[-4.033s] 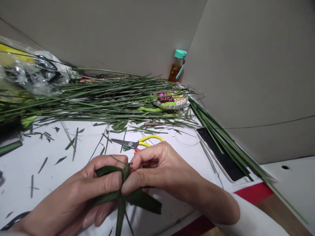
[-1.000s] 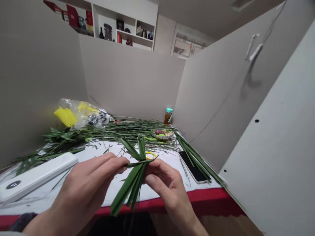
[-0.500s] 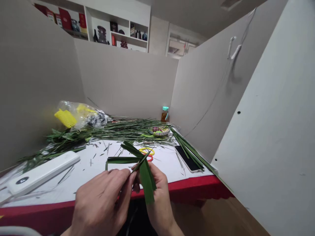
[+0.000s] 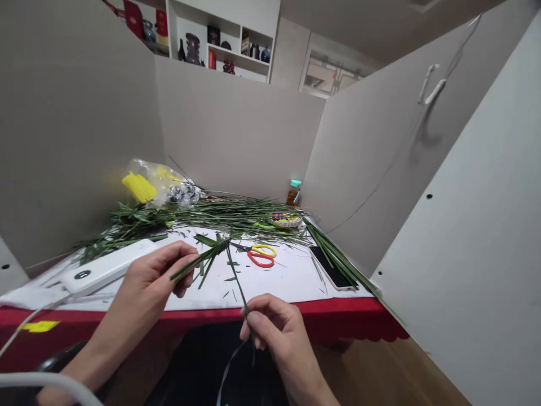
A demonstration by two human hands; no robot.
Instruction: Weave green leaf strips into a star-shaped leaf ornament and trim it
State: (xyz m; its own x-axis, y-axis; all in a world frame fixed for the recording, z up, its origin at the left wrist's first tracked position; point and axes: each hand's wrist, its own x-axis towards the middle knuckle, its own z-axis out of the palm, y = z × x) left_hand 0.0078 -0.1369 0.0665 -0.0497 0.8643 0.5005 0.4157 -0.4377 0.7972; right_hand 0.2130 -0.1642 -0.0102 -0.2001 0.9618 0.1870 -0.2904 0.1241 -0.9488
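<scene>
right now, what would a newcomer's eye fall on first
Probably the yellow-and-red-handled scissors, lying on the white cloth. Then the green leaf piece in the left hand, with a thin strip running to the right hand. The teal-capped bottle stands near the far right corner.

The left hand (image 4: 163, 272) and right hand (image 4: 276, 327) were bare, above dark clothing (image 4: 192, 363).
Both forearms (image 4: 103, 347) were uncovered as far as they showed; the clothing looked black and plain, its folds lost in shadow.
</scene>
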